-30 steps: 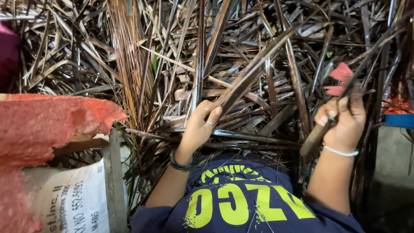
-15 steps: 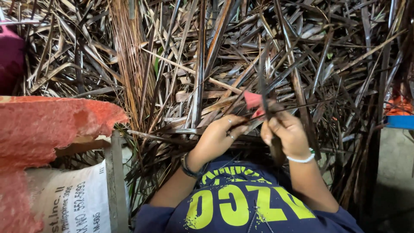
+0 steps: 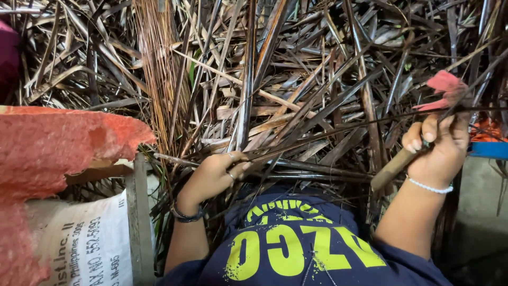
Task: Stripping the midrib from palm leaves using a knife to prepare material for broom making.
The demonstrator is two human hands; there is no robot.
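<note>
the left hand [image 3: 214, 177] pinches a thin dark leaf strip [image 3: 328, 139] atop the dry leaf pile [image 3: 296, 79]. right of it, the right hand [image 3: 439, 148] is clenched around a wooden-handled tool [image 3: 394, 168]. left of the pile sits a white printed sack [image 3: 87, 246] under a red foam slab [image 3: 58, 145].

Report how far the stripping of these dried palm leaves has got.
Done: a bundle of thin bare midribs lies upright on the heap. In hand: the left hand pinches one leaf strip, and the right hand grips a wooden-handled knife raised beside it. Left: a large tangled pile of dried leaves, seemingly unstripped, so most work remains.
</note>
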